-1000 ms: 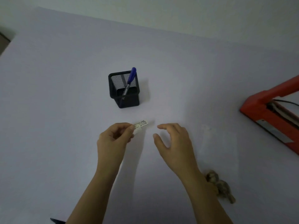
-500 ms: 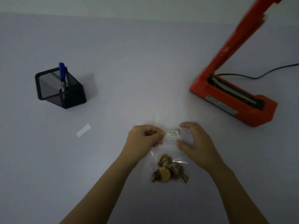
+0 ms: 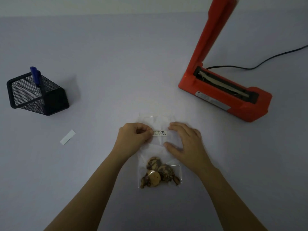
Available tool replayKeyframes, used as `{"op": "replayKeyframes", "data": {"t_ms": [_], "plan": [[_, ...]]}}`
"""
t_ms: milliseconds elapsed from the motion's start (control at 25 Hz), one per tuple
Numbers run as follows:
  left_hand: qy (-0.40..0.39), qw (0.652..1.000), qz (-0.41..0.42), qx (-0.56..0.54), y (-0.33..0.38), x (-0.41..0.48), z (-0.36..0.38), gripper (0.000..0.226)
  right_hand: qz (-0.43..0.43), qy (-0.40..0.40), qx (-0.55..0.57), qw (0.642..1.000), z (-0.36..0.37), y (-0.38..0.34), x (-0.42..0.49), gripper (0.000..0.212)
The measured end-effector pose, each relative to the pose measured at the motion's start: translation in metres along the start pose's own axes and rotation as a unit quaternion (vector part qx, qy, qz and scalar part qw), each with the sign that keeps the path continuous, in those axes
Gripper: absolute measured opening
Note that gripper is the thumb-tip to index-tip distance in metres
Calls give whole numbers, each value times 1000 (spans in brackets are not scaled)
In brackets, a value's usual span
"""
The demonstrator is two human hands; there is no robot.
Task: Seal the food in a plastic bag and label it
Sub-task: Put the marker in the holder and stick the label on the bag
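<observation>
The plastic bag (image 3: 159, 152) lies flat on the bench (image 3: 116, 64) at lower centre of the frame, with the food (image 3: 158, 174) gathered at its near end, which leaves the far part smooth for writing or sticking. Over this clear part the left hand (image 3: 133, 139) pinches the label (image 3: 160, 133) by its left end, grip closed on it. The right hand (image 3: 185, 144) rests spread on the bag, grip apart, probably to keep the film from sliding. A white strip (image 3: 67, 137) lies at the left; the red sealer (image 3: 223, 94) stands open at upper right.
</observation>
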State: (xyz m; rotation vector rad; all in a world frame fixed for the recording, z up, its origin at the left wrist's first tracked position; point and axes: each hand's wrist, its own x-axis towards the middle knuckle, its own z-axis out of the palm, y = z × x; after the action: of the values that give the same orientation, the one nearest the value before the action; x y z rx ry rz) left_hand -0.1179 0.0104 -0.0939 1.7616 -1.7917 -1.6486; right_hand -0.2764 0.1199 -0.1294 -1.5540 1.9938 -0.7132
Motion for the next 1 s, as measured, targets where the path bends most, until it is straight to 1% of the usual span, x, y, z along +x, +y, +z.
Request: {"op": "replayKeyframes", "data": {"t_ms": [160, 440, 720, 1000], "plan": [[21, 1000, 6, 22, -1, -2, 4, 4, -15, 15, 3, 1000, 2, 3, 1, 41], [54, 994, 28, 88, -4, -1, 11, 5, -41, 48, -8, 998, 8, 7, -1, 33], [68, 994, 25, 83, -3, -1, 14, 6, -56, 41, -30, 997, 10, 12, -2, 27], [72, 994, 26, 72, -5, -2, 14, 8, -57, 48, -13, 997, 12, 14, -1, 23]]}}
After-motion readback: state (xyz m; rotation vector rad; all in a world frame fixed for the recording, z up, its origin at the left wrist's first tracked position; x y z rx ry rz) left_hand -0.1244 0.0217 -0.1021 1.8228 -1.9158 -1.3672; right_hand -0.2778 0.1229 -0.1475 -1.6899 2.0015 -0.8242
